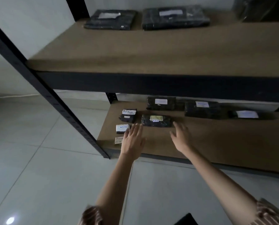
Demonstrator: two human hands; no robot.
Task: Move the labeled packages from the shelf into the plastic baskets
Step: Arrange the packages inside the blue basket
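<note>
On the lower shelf board (216, 143) lies a black package with a yellow label (156, 120). My left hand (133, 140) and my right hand (181, 137) reach toward it with straight fingers, one at each near corner, holding nothing. Left of it sit a small black package marked RETURN (128, 115), a small white-labelled package (122, 128) and a flat label piece (118, 140) at the shelf's corner. Further back lie three black packages with white labels (161, 103) (202, 109) (246, 114). No basket is in view.
The upper shelf board (151, 51) carries two large black wrapped packages (110, 19) (175, 17) and a dark item at the far right (264, 8). A black slanted upright post (54, 101) stands at the left. Grey tiled floor (38, 168) spreads below.
</note>
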